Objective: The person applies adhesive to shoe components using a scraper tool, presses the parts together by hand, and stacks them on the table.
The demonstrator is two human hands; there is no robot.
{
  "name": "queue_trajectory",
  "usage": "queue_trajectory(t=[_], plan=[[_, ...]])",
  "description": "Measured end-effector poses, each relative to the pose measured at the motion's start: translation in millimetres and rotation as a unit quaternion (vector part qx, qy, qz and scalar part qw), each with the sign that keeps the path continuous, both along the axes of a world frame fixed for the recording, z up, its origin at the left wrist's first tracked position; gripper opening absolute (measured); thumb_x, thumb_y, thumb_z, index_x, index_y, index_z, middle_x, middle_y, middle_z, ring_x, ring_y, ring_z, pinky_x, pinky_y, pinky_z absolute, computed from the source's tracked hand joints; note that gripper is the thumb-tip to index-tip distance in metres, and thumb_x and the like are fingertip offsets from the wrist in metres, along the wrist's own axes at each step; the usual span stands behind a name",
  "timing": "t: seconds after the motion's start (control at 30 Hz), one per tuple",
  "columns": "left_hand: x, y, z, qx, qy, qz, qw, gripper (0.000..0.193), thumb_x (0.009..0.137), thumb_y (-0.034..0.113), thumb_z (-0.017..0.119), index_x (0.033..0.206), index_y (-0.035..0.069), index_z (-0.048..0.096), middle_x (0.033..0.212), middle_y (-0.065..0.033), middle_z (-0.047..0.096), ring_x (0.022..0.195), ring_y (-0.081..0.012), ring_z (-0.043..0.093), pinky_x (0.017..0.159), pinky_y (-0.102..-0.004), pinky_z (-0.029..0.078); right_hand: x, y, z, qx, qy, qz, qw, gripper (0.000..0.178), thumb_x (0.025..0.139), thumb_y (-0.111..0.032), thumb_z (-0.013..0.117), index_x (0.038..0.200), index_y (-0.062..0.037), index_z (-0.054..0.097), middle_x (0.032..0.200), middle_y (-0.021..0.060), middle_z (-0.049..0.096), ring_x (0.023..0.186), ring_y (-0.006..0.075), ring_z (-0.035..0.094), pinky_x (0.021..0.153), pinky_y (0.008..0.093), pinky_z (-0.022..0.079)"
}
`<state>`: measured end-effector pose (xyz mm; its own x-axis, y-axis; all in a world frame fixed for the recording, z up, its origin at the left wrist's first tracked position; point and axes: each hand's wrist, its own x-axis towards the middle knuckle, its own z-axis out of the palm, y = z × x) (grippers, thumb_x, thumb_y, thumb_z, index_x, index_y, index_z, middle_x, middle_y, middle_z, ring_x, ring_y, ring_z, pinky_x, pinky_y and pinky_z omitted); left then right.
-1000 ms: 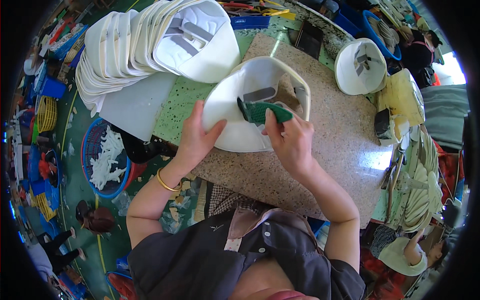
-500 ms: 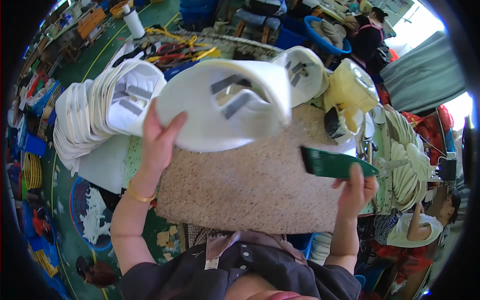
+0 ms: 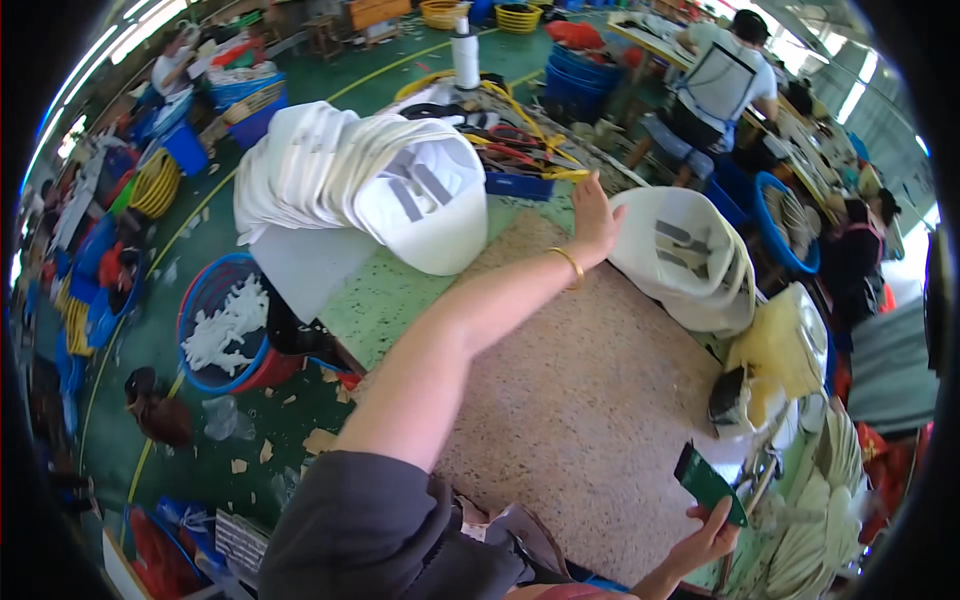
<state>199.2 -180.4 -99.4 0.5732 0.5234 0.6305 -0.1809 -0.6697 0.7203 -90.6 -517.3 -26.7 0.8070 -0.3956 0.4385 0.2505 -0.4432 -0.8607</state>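
At the far right side of the work board, my left hand (image 3: 597,222) is stretched out with its fingers extended. Its thumb lies against the rim of a white cap-like shell (image 3: 640,225) with grey strips inside, which rests on a small stack of similar shells. My right hand (image 3: 705,540), low at the right, grips a flat green tool (image 3: 709,480) with a dark straight end; its exact kind is unclear. A long nested row of white cap-like shells (image 3: 310,170) lies at the left, its front one showing grey strips inside.
The speckled board (image 3: 560,400) covers the middle of the pale green table (image 3: 390,310). A yellowed plastic container (image 3: 780,345) and white curved pieces (image 3: 815,520) stand at the right. A blue tray of tools (image 3: 520,185) and a thread cone (image 3: 465,60) sit behind. A scrap basket (image 3: 185,335) is left.
The white shell that my left hand held over the board now lies on the right-hand stack. My left arm has reached across to the right. The green tool remains in my right hand; the view has turned.
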Motion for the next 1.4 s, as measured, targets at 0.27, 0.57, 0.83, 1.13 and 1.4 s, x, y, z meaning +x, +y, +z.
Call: queue_trajectory(t=[0.27, 0.57, 0.83, 1.13, 1.4], plan=[[-171, 216, 55, 0.570, 0.234, 0.078, 0.784, 0.026, 0.080, 0.010, 0.051, 0.104, 0.007, 0.060, 0.113, -0.0092, 0.057, 0.118, -0.0242, 0.045, 0.106, -0.0456, 0.027, 38, -10, -8, 0.012, 0.024, 0.031, 0.999, 0.029, 0.092, -0.025, 0.057, 0.074, -0.0024, 0.061, 0.056, 0.0019, 0.054, 0.049, 0.0076, 0.047, 0.048, 0.0227, 0.035], [-198, 174, 144, 0.466, 0.128, -0.070, 0.873, 0.010, 0.083, 0.012, 0.052, 0.092, 0.009, 0.055, 0.076, -0.0148, 0.059, 0.075, -0.0344, 0.059, 0.064, -0.0416, 0.045, 79, -33, 17, -0.117, -0.053, 0.000, 0.992, 0.023, 0.090, -0.021, 0.061, 0.089, 0.0010, 0.068, 0.071, 0.0059, 0.066, 0.060, 0.0080, 0.058, 0.056, 0.0239, 0.046], [-180, 55, 139, 0.262, 0.205, -0.261, 0.906, 0.018, 0.082, 0.010, 0.060, 0.093, 0.007, 0.047, 0.078, -0.0179, 0.061, 0.077, -0.0394, 0.060, 0.060, -0.0412, 0.046, 154, -74, 18, -0.252, 0.066, -0.007, 0.965, 0.032, 0.088, -0.029, 0.059, 0.081, 0.0022, 0.065, 0.066, 0.0130, 0.066, 0.059, 0.0193, 0.064, 0.056, 0.0307, 0.047], [-148, -7, 122, 0.289, 0.246, -0.293, 0.878, 0.024, 0.083, 0.003, 0.049, 0.106, 0.011, 0.048, 0.078, -0.0163, 0.062, 0.074, -0.0374, 0.061, 0.061, -0.0440, 0.046, 178, -112, 5, 0.202, 0.213, 0.088, 0.952, 0.022, 0.086, -0.021, 0.062, 0.084, 0.0008, 0.062, 0.068, 0.0082, 0.064, 0.055, 0.0130, 0.061, 0.049, 0.0213, 0.051], [-136, -7, 95, 0.233, 0.215, -0.374, 0.872, 0.030, 0.085, 0.001, 0.039, 0.108, 0.007, 0.059, 0.093, -0.0192, 0.064, 0.077, -0.0345, 0.063, 0.069, -0.0416, 0.049, 115, 56, -19, 0.272, 0.216, 0.272, 0.897, 0.024, 0.090, -0.023, 0.059, 0.087, 0.0004, 0.061, 0.075, 0.0101, 0.067, 0.060, 0.0156, 0.065, 0.058, 0.0257, 0.055]])
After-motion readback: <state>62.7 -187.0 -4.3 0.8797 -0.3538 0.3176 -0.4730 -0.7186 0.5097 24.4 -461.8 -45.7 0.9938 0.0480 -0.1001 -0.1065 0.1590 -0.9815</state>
